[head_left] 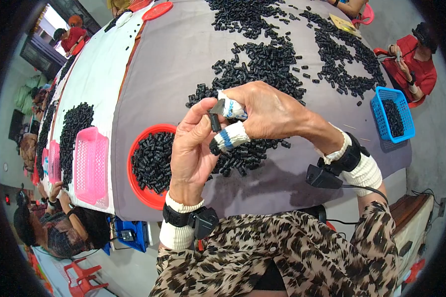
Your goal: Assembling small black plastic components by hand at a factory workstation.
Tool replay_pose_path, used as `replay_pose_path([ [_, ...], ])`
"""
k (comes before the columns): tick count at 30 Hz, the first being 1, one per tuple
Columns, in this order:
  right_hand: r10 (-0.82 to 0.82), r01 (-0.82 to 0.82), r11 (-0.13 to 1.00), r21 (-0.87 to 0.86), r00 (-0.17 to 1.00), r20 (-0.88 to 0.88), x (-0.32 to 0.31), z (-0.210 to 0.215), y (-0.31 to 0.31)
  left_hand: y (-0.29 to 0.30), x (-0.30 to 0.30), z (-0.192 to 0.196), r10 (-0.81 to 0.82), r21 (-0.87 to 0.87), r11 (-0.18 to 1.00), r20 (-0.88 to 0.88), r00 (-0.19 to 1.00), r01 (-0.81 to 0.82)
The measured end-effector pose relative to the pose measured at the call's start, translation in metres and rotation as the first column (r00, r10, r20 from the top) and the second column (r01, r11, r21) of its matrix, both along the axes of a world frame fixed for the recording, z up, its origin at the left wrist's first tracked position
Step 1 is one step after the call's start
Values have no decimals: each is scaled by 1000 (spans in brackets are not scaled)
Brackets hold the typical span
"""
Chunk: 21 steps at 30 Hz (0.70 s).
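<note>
In front of me, above the table, my left hand (pixel 191 143) pinches a small black cylindrical part (pixel 215 122) between thumb and fingertips. My right hand (pixel 270 111) meets it from the right, with white and blue wrapping on a finger and the thumb. Between its wrapped fingers is a small dark grey, flat, blade-like piece (pixel 218 106), close to the top of the black part; its exact kind is not clear. Below my left hand stands a round red basin (pixel 139 185) filled with similar black parts. A large pile of black parts (pixel 267 64) spreads behind my hands.
A pink basket (pixel 90 163) stands on the white cloth at left, beside another black pile (pixel 77 121). At the right edge is a blue basket (pixel 392 116) holding black parts. People sit around the table, including one in red (pixel 416 64). A red lid (pixel 157 11) lies far left.
</note>
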State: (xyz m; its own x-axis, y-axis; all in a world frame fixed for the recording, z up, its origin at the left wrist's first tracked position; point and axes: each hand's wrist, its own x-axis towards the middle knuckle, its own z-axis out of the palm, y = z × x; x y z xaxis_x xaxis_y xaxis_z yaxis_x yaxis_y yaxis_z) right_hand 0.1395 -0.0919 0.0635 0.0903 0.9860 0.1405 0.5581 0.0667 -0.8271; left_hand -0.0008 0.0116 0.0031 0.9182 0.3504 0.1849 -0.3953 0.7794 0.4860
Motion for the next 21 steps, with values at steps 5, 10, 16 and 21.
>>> replay_pose_path([
  [5,-13,13,1000,-2,999,40,0,-3,2,-3,0,4,5,-16,1000,-14,1000,-5],
  [10,-22,22,1000,5,996,85,1,-6,2,0,0,1,-48,-43,998,26,999,49],
  [16,-9,9,1000,-2,987,160,4,-8,1,-3,3,2,-13,2,1000,-18,1000,13],
  [21,5,-6,1000,6,997,75,2,-5,1,-4,2,3,12,16,1000,-47,999,-11],
])
